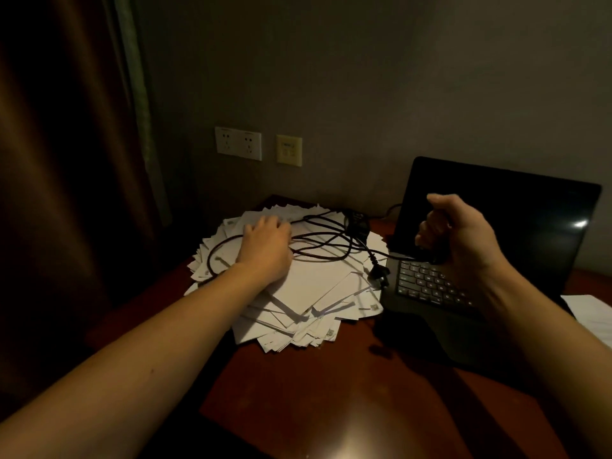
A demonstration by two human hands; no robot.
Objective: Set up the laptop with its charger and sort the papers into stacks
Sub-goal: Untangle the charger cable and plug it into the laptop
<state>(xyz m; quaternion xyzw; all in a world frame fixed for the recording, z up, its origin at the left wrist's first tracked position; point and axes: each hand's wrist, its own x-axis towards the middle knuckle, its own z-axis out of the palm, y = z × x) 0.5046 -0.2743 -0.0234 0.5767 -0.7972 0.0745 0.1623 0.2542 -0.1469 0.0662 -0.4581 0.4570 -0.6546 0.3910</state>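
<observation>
Right hand [460, 233] grip contents hidden; sheet [592, 314] cropped.

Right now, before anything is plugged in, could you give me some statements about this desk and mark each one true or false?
1. The laptop's lid is closed. False: the laptop stands open, with its screen dark.
2. The left hand rests on the paper pile. True: the left hand lies palm down on the paper pile.
3. The charger plug sits in the wall socket. False: the plug lies at the pile's edge beside the laptop, and the wall socket has nothing in it.
4. A black cable lies in loops on top of the papers. True: the cable crosses the pile.
</observation>
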